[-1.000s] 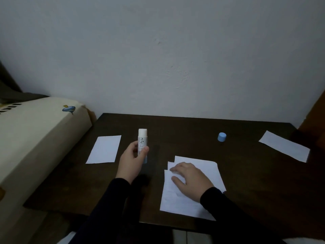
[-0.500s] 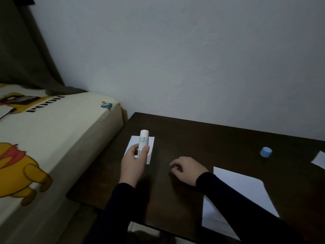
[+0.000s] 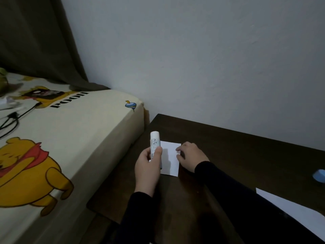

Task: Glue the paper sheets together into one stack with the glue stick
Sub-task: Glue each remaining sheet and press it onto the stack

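Note:
My left hand [image 3: 148, 169] grips an uncapped white glue stick [image 3: 154, 143] upright above the dark table [image 3: 228, 147]. Just behind it lies a small white paper sheet [image 3: 169, 160] near the table's left end. My right hand [image 3: 190, 156] rests at that sheet's right edge, its fingertips curled onto the paper. The corner of the larger paper stack [image 3: 295, 213] shows at the lower right. The glue stick's blue cap [image 3: 319, 175] sits on the table at the far right edge of view.
A bed with a cream cartoon-print sheet [image 3: 66, 138] stands right against the table's left side. Dark cables [image 3: 12, 118] lie on the bed. A grey wall [image 3: 211, 59] runs behind the table, and a dark curtain [image 3: 35, 41] hangs at the upper left.
My view has swung left. My right hand left the large stack and moved across the table to the small sheet's right edge. My left hand kept holding the glue stick.

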